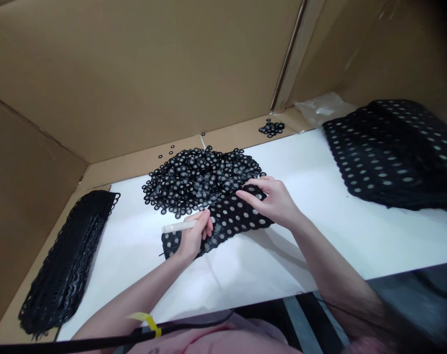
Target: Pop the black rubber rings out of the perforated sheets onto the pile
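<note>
A black perforated sheet with rows of round holes lies slantwise on the white work surface, in front of a heap of small black rings. My left hand is closed around a white pen-like stick and rests over the sheet's left part. At the sheet's upper right end, my right hand grips its edge between thumb and fingers. Part of the sheet is hidden under both hands.
On the left lies a stack of black perforated sheets. More holed black sheets are piled at the right, beside a clear plastic bag. A small cluster of rings sits near the back cardboard wall.
</note>
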Demonstrator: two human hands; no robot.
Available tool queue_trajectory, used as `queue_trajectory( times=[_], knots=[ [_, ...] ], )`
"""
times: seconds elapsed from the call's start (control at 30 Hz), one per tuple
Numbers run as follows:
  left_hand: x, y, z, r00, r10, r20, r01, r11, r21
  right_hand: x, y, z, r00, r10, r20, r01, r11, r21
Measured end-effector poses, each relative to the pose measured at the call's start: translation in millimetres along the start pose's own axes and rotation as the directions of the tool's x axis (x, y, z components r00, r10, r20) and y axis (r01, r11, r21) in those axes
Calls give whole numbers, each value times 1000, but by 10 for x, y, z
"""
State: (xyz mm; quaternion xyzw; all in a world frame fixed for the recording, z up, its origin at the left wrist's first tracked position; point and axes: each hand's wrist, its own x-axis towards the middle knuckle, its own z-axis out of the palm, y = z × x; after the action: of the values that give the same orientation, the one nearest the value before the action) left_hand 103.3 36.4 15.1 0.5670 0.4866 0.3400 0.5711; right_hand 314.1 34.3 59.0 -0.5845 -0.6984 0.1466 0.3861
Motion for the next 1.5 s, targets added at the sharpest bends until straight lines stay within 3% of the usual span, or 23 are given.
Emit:
queue_trajectory(
  times=[0.3, 0.53, 0.6, 0.7, 0.83, 1.33, 1.5],
  knots=[
    [-55, 1, -36, 992, 112, 60, -117, 990, 80, -25, -42, -30, 999, 37, -5, -36, 993, 116],
    [-34, 34, -30, 960, 202, 193, -256, 913, 316, -40, -211, -13, 1000, 9, -8, -7, 974, 228],
    [-43, 35, -35, 963, 193, 186, -241, 927, 286, -30, -161, -20, 999, 45, -9, -42, 969, 244],
    [-47, -10, -59, 981, 150, 119, -159, 985, 69, -6, 7, -33, 987, 160, -9, -152, 956, 252],
    [-24, -95, -75, 993, 110, 38, -102, 982, -159, 12, 185, -33, 972, 234, 32, -235, 944, 231],
    [-45, -67, -58, 994, 80, 79, -71, 992, -107, -6, 188, -41, 971, 239, 28, -238, 938, 253],
    [-53, -10, -69, 981, 106, 160, -124, 987, 103, -11, 137, -51, 978, 209, 15, -206, 943, 260]
  ],
)
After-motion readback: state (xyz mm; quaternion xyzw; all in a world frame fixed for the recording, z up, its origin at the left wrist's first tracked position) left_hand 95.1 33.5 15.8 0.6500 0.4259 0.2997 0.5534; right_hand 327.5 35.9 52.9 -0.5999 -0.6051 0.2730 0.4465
